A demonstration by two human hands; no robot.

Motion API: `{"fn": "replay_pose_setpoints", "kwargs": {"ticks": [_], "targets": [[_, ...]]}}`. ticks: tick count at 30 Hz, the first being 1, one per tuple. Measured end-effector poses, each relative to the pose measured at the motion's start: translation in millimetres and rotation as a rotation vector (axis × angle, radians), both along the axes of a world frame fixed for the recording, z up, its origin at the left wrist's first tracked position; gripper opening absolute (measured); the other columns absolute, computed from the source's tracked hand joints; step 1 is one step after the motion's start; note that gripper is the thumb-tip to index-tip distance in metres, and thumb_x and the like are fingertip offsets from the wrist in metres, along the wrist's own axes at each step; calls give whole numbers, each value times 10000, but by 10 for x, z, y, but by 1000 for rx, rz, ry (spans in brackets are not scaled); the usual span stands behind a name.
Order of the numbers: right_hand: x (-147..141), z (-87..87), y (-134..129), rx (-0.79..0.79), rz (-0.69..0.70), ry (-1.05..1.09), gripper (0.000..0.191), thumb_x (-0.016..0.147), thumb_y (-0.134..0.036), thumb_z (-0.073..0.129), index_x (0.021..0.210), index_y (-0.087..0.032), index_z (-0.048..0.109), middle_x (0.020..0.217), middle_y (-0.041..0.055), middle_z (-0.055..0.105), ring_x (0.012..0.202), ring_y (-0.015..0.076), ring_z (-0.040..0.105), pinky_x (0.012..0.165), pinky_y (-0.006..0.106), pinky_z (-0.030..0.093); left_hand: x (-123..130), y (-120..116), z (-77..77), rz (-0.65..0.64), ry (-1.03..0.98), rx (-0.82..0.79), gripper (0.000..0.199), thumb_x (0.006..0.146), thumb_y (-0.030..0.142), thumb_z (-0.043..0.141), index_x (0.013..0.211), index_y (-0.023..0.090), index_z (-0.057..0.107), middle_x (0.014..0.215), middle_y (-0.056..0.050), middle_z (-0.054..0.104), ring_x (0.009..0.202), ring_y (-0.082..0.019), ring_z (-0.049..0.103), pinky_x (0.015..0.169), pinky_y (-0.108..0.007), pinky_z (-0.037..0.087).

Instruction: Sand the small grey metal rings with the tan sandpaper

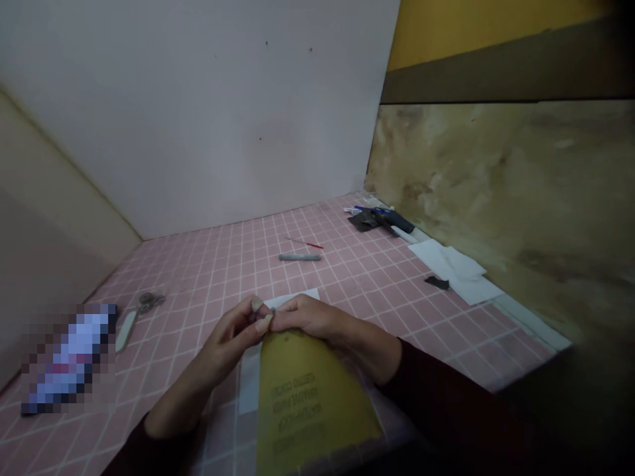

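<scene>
A yellow-backed sheet of sandpaper (307,403) with dark printing, upside down in my view, lies in front of me and reaches the bottom of the view. At its far edge my hands meet with their fingertips together. My right hand (307,316) is closed on the top edge. My left hand (238,334) is closed in a pinch at the left corner of that edge; anything small between the fingertips is hidden. White paper (249,383) lies under the sandpaper and shows along its left side and beyond my fingers.
Past my hands lie a grey stick-like tube (299,257) and a thin red-ended tool (313,245). At left are scissors (149,301), a white strip (127,330) and a phone-like blurred object (74,357). White sheets (456,268), a dark scrap (437,283) and a dark pile (367,220) line the right wall.
</scene>
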State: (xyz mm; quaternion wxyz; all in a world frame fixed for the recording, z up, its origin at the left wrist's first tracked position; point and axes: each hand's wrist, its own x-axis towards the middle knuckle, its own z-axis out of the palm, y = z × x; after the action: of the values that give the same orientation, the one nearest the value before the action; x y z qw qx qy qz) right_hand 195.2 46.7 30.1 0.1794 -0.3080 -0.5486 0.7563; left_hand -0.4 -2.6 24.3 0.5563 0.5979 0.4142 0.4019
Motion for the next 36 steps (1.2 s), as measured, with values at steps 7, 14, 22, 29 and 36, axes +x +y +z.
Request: {"fn": "replay_pose_setpoints", "kwargs": {"ticks": [7,14,22,29,36], "targets": [[27,38,-8,863,-155,-220,202,838,-228,678,655,-157,632,655,-24,540,704,116,490,661,250,327,-10,58,-29,-4,-37,-174,330,847,460,704,816,181,532,692,42,366,587,-95,284,522,-228,232],[16,16,-48,-17,136,54,230,835,-386,670,784,-164,641,693,-21,562,612,113,512,616,253,403,-56,-27,73,-12,76,-9,258,899,438,655,900,194,571,817,-13,495,750,-149,437,642,-255,366],[-36,9,-64,603,-187,-154,228,813,-231,705,633,-157,585,616,-44,487,637,97,454,616,237,308,-64,43,-9,-27,-32,-171,298,860,445,691,841,186,543,696,37,388,589,-97,305,529,-218,257],[0,26,-52,192,12,-36,227,827,-315,691,695,-154,600,615,-43,488,588,97,463,571,232,330,-66,-8,13,1,26,-41,247,896,425,664,889,197,570,781,2,488,707,-130,432,619,-238,352],[-3,47,-63,461,-118,-172,264,823,-279,703,630,-162,567,603,-50,458,609,94,434,599,240,307,-29,30,-11,18,-3,-133,285,866,435,687,841,180,562,706,24,426,616,-107,364,555,-228,296]]}}
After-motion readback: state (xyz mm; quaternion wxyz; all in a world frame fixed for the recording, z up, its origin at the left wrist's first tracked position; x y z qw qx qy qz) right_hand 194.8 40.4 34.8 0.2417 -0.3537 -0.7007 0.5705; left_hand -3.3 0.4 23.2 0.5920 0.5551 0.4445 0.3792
